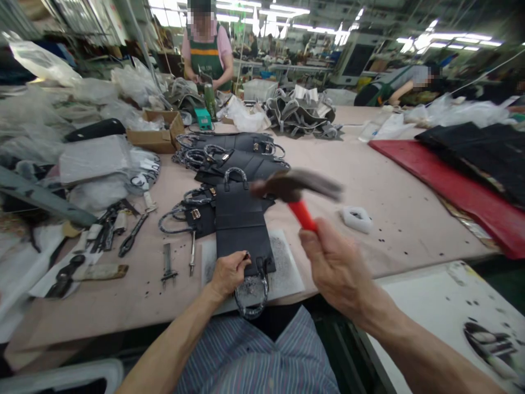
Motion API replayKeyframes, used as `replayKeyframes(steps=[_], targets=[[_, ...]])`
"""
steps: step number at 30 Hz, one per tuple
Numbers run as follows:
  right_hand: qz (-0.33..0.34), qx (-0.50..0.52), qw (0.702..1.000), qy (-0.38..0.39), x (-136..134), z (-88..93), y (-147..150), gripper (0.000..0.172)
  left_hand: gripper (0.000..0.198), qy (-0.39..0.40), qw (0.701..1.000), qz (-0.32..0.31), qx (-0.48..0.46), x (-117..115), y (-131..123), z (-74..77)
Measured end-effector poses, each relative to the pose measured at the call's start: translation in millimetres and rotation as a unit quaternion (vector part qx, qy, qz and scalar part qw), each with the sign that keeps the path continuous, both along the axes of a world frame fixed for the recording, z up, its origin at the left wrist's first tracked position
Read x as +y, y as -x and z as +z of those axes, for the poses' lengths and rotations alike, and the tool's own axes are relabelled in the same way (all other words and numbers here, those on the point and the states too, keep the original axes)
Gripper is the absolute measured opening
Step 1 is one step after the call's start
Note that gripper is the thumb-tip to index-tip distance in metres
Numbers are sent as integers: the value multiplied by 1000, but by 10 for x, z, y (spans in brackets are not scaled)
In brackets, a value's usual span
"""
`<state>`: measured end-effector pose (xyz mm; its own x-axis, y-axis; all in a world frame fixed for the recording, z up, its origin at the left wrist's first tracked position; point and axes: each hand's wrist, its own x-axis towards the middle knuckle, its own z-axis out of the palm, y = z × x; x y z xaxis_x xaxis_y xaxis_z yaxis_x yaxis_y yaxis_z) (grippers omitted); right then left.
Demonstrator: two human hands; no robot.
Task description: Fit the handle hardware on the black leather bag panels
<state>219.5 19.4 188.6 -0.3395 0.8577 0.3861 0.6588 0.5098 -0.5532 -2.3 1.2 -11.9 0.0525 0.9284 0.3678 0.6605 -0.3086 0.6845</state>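
Observation:
My right hand (334, 260) grips the red handle of a claw hammer (297, 186), raised above the table and blurred by motion. A black leather bag panel (240, 221) lies flat in front of me, a wrapped loop handle at each end. Near its lower edge my left hand (230, 272) is closed in a pinch on a small dark-tipped piece, mostly hidden by the fingers. Under the panel is a pale, speckled board (287, 268). A slim metal punch-like tool (192, 254) and a metal tool with a crossbar (167, 265) lie left of the board.
More black bag pieces (246, 143) with wrapped handles are stacked behind. Hand tools (133, 235) and plastic-wrapped items crowd the left. A white roll (356, 219) sits to the right, before a red sheet (451, 191). Two co-workers (207, 49) stand across the table.

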Motion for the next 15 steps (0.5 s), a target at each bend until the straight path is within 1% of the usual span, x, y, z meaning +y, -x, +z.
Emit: replayKeyframes(steps=[1, 2, 3, 4, 5, 7, 8, 9, 11, 13, 15], targets=[[-26, 50, 998, -28, -13, -2, 23, 29, 12, -1, 1000, 0, 2, 2, 0, -2], [-37, 66, 996, -40, -28, -46, 41, 30, 12, 2, 1000, -1, 5, 2, 0, -4], [-35, 44, 998, -34, -42, -124, 47, 32, 12, 7, 1000, -2, 10, 2, 0, -5], [-10, -13, 1000, -5, -50, -223, 36, 32, 12, 11, 1000, -3, 15, 1, 0, -6], [19, -97, 994, 43, -51, -328, 5, 32, 12, 14, 1000, -3, 19, 1, 1, -6], [54, -237, 961, 136, -22, -513, -115, 29, 12, 12, 1000, -3, 26, 0, 2, -5], [50, -270, 946, 171, 3, -587, -195, 27, 12, 8, 1000, -2, 27, 0, 4, -4], [40, -272, 940, 199, 33, -652, -281, 26, 12, 4, 1000, -2, 27, -1, 5, -1], [3, -224, 942, 249, 98, -787, -451, 26, 13, 3, 1000, -4, 24, -2, 8, 9], [-27, -174, 941, 290, 171, -963, -610, 30, 13, 9, 1000, -6, 21, -7, 9, 23], [-87, -156, 934, 310, 259, -1174, -760, 37, 13, 16, 1000, -9, 15, -13, 6, 40]])
